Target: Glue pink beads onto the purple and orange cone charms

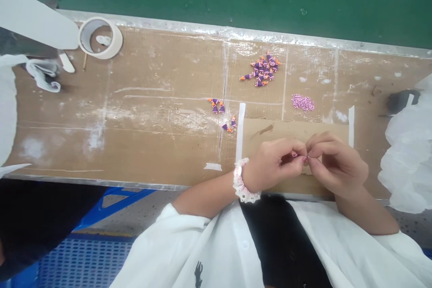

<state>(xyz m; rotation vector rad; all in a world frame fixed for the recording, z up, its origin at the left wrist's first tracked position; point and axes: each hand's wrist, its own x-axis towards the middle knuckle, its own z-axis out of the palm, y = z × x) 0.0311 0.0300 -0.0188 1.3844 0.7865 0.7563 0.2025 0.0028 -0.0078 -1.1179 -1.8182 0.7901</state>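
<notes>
Carefully, my left hand (275, 164) and right hand (337, 165) pinch what looks like a tiny, light pink bead (294, 154) between narrowly closed fingers (312, 153).

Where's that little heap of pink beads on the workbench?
In the head view, the pink beads lie on the workbench, to the right of the purple-and-orange charms and just above the top edge of the cardboard sheet.

Purple-orange charms (261, 69), pink beads (303, 103), white lace wristband (243, 181)
</notes>
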